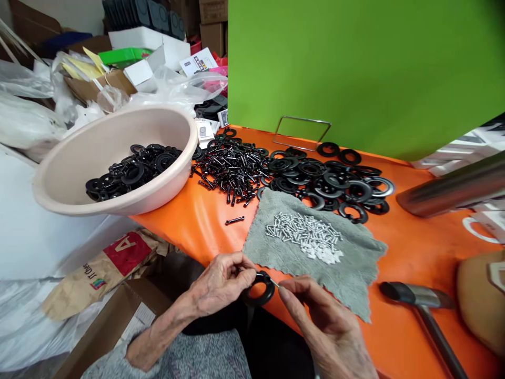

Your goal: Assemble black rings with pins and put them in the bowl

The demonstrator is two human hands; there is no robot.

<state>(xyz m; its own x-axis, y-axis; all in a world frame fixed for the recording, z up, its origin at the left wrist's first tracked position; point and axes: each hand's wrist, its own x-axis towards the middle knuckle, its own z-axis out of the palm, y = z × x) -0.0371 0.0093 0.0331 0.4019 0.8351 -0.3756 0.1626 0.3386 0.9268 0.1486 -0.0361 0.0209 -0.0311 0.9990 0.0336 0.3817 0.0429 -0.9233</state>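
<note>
Near the table's front edge, my left hand [224,283] pinches a black ring [259,302] at its upper left, where a small black bar seems to meet it; the fingers partly hide the joint. From the right, my right hand [321,321] grips a thin silver pin [275,284] between thumb and finger, its tip at the ring's upper right edge. Just beyond, a grey-green cloth [272,210] bears a heap of silver pins [298,227] and small white pieces [322,252]. Behind lie many black bars [232,166] and black rings [331,176]. One bar [235,220] lies apart.
A large pale basin [55,173] holding black ring parts stands at the left. On the right lie a hammer [418,297] and a metal cylinder [453,184]. A wire frame [302,134] leans near the green panel [355,68]. A cardboard box [106,326] stands below left.
</note>
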